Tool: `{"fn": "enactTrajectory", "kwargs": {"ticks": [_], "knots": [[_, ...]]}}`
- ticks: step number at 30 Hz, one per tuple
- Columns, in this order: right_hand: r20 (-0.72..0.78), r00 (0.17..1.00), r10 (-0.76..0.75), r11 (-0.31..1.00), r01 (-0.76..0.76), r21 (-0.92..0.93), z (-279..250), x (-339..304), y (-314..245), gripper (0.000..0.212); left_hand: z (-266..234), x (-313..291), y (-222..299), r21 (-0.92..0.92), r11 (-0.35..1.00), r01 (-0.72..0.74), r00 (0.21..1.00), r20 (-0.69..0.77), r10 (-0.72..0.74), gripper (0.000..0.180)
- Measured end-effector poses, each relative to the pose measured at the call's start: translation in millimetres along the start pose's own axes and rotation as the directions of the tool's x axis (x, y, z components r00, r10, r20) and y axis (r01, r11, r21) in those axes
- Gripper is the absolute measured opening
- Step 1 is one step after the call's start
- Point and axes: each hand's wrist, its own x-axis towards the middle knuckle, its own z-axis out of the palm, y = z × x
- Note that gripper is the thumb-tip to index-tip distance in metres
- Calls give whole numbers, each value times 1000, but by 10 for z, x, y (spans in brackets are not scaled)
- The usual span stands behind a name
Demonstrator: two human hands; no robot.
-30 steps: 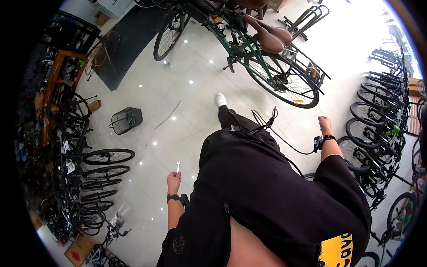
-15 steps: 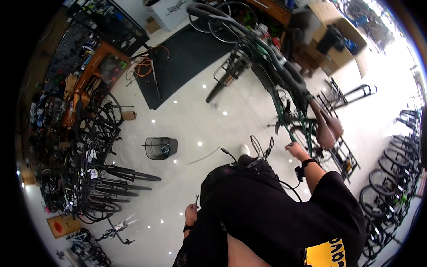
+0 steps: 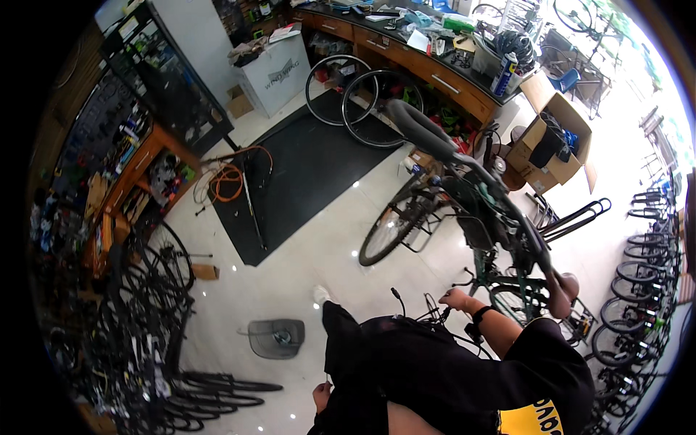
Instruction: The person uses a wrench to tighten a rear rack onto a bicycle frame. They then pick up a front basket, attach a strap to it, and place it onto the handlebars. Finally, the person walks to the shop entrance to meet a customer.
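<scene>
My left hand (image 3: 322, 395), low beside my dark trousers, is closed on a wrench (image 3: 328, 378); only a thin bit of it shows now. My right hand (image 3: 455, 297) reaches forward with curled fingers. Something dark shows at the fingertips, too small to name. Black cables (image 3: 428, 313) stick up just left of that hand, in front of my body. Beyond it stands a green bicycle (image 3: 482, 217) with a brown saddle (image 3: 560, 293), its front wheel (image 3: 391, 233) toward the far left. The right hand looks close to the bicycle; contact cannot be told.
A dark basket (image 3: 292, 350) sits on the tiled floor to my left. Ahead lie a black mat (image 3: 304, 159), an orange hose (image 3: 228, 181) and two loose wheels (image 3: 373, 116) before a cluttered workbench (image 3: 435, 69). An open carton (image 3: 536, 156) stands far right. Rows of bicycles (image 3: 623, 304) line both sides.
My view has tilted up and forward, bringing the workbench in. A white shoe now shows farther left. The wrench, plain before, is mostly hidden. My right hand is nearer the cables.
</scene>
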Motion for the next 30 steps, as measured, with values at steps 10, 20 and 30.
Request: {"fn": "enactTrajectory", "kwargs": {"ticks": [10, 20, 30], "knots": [[-123, 990, 68, 931, -18, 363, 270, 319, -1892, 28, -1986, 3008, 1862, 143, 989, 32, 973, 221, -63, 22], [-518, 799, -305, 935, 355, -2, -577, 1048, -3847, 40, -1357, 4936, 5719, 7, 923, -386, 816, 468, 338, 18], [-667, 745, 9, 922, 253, 295, -1888, 1977, -4747, 36, 220, 6108, 9145, -154, 852, -500, 573, 679, 459, 21]]}}
